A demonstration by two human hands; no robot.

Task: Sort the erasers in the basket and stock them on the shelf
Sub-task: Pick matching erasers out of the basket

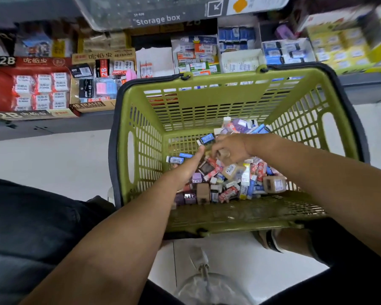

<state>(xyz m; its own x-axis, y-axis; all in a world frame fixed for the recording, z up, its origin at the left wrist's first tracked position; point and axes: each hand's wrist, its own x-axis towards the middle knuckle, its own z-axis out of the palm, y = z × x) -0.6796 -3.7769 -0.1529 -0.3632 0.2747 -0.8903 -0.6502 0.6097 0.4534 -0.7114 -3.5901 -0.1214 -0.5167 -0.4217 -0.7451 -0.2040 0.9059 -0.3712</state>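
Head view: a blue eraser [206, 138] is seen just beyond the straight fingers of the left hand [190, 167] and beside the curled fingers of the right hand [228, 148]; whether anything is gripped cannot be told.

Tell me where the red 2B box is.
The red 2B box sits on the shelf at the head view's far left, beside the 4B eraser box, left of the basket.

Clear storage box [123, 9] up top; pale floor [64, 161].
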